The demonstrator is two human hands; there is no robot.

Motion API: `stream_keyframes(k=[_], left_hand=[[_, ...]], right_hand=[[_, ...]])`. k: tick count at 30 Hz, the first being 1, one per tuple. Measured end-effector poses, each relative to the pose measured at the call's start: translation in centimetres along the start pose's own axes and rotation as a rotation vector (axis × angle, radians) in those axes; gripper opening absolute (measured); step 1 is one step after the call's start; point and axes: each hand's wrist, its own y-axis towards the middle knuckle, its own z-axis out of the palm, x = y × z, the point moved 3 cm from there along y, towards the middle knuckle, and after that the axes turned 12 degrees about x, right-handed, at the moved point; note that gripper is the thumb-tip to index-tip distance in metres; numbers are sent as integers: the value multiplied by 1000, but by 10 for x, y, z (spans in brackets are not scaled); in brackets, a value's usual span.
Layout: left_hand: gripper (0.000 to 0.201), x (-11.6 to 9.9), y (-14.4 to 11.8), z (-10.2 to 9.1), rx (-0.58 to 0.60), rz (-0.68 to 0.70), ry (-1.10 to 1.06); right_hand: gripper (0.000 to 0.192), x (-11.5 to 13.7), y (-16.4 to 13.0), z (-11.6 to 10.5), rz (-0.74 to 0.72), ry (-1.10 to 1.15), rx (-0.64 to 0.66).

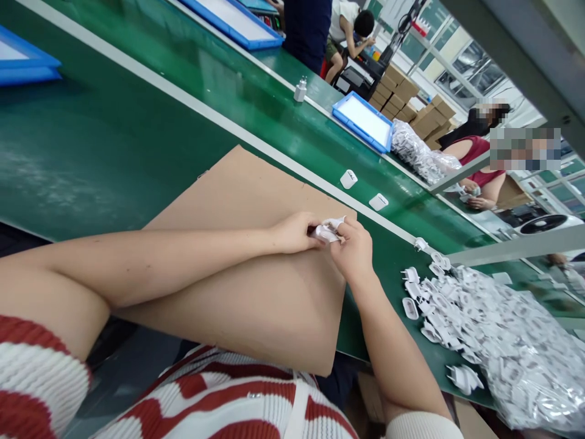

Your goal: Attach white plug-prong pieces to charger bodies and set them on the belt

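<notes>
Over the right end of a brown cardboard sheet [269, 201], both of my hands meet at a small white plastic plug part [328, 231]. My left hand [298, 233] pinches its left side between thumb and fingers. From the other side, my right hand [354, 249] has its fingers closed on the part's right end. The fingers cover much of it, so its exact shape is hard to make out. To the right, a heap of similar white plug parts [439, 305] spills out of a clear plastic bag [525, 360].
Two white plug casings [348, 178] lie on the green conveyor belt [283, 143] beyond a pale rail [183, 94]. Farther off are a white plug [300, 89], a blue tray [365, 125] and another bag of white parts [418, 149]. Co-workers sit across the line. A metal post slants at right.
</notes>
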Motion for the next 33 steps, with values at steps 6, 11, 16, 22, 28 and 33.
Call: stream_keyframes(k=[6, 11, 16, 22, 28, 33], left_hand=[[33, -2, 0, 1, 4, -4, -56], [55, 1, -1, 3, 5, -72, -83], [59, 13, 1, -3, -16, -77, -103], [46, 44, 44, -98, -387, -230, 160], [39, 74, 91, -194, -662, -438, 284], [49, 90, 85, -207, -744, -520, 274]], right_hand=[[19, -10, -5, 9, 63, 176, -29], [62, -22, -20, -3, 40, 403, -79], [64, -45, -87, -33, 125, 138, -107], [36, -110, -184, -34, 756, -429, 149], [33, -144, -177, -25, 679, -218, 7], [33, -151, -180, -16, 575, 34, -120]])
